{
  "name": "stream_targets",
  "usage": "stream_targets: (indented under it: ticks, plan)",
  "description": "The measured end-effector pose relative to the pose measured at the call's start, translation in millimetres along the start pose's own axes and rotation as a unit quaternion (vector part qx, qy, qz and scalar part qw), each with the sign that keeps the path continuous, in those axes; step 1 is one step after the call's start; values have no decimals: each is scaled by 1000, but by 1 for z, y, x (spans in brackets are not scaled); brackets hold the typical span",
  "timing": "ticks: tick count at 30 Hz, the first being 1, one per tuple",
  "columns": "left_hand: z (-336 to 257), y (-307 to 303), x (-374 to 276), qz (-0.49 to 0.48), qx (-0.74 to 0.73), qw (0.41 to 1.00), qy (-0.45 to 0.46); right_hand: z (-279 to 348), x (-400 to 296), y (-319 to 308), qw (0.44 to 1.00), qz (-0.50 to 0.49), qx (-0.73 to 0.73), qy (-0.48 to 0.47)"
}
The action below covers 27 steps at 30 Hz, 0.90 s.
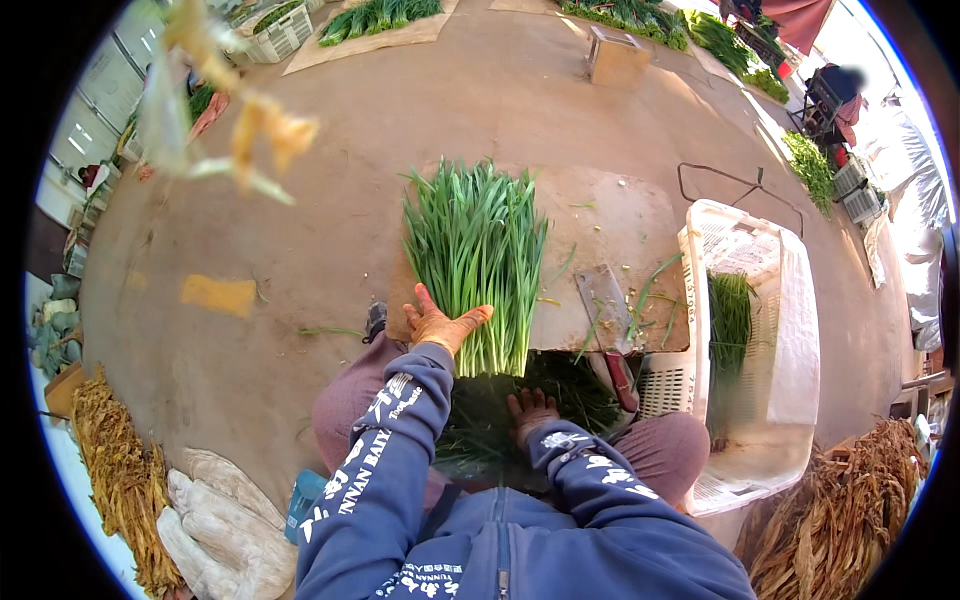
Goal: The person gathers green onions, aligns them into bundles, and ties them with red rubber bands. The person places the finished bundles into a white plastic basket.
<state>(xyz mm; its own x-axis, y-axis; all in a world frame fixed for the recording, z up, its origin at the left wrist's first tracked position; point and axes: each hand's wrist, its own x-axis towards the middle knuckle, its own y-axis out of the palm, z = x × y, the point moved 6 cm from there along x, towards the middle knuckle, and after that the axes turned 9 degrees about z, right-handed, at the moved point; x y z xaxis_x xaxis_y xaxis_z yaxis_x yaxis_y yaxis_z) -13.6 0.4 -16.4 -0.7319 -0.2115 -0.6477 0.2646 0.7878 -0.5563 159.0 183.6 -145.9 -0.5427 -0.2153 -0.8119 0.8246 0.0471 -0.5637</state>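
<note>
A thick bundle of garlic chives (pixel 480 240) lies on a worn board (pixel 600 202), its pale cut ends reaching past the near edge. My left hand (pixel 439 324), in an orange glove, rests spread on the bundle's lower left side, thumb across the stems. Below the board, my right hand (pixel 534 412) reaches down with fingers apart, over dark green leaf trimmings (pixel 480 424) between my knees. To the right on the board lies a cleaver (pixel 604 304), its red handle (pixel 621 381) over the near edge. Loose leaf scraps surround the blade.
A white plastic crate (pixel 697 360) at my right holds more chives (pixel 727 319) and a white liner (pixel 795 330). A bent metal rod frame (pixel 739 184) stands behind it. Dried leaves (pixel 840 510) lie lower right, white sacks (pixel 225 525) lower left. A wooden stool (pixel 616 58) stands farther off.
</note>
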Motion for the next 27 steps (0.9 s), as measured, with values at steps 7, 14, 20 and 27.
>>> stream_targets:
  ticks: [7,14,20,27]
  plan:
    - [3,7,14,67,-83,994,14,-6,-94,-110,986,71,106,-111]
    - [71,10,91,65,-246,963,84,-76,-44,-177,783,-237,574,-36]
    - [-9,33,19,61,-187,970,144,-21,-14,-207,885,-210,409,73]
    - [9,56,32,86,-268,943,178,-16,-44,-212,884,-174,428,69]
